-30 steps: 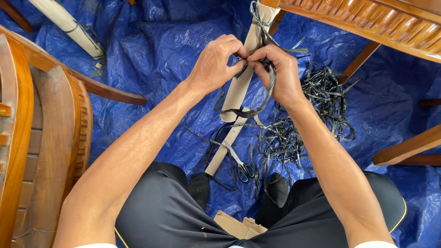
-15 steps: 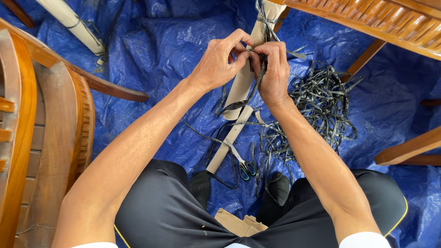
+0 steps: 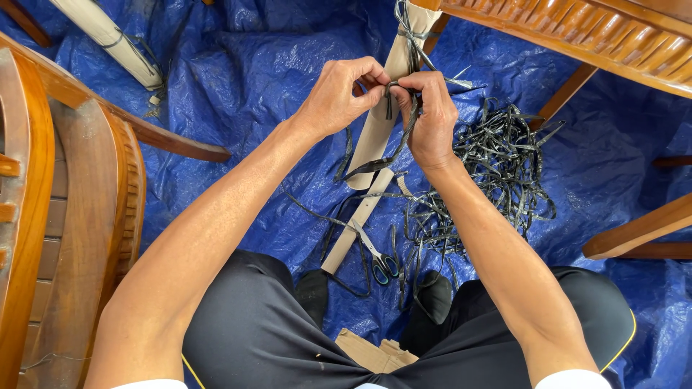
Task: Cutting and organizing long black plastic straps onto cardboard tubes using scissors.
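1. Above a blue tarp [image 3: 238,108], the person's left hand [image 3: 339,97] and right hand [image 3: 431,119] meet, fingertips pinching a black strap [image 3: 389,101], apparently a knot, against a paper-wrapped furniture leg [image 3: 375,137].
2. The strap could slip loose if either pinch eases.
3. Scissors [image 3: 378,258] lie near the feet; a strap pile [image 3: 497,166] sits right.
4. Wooden chairs [image 3: 65,202] crowd both sides, leaving narrow elbow room.
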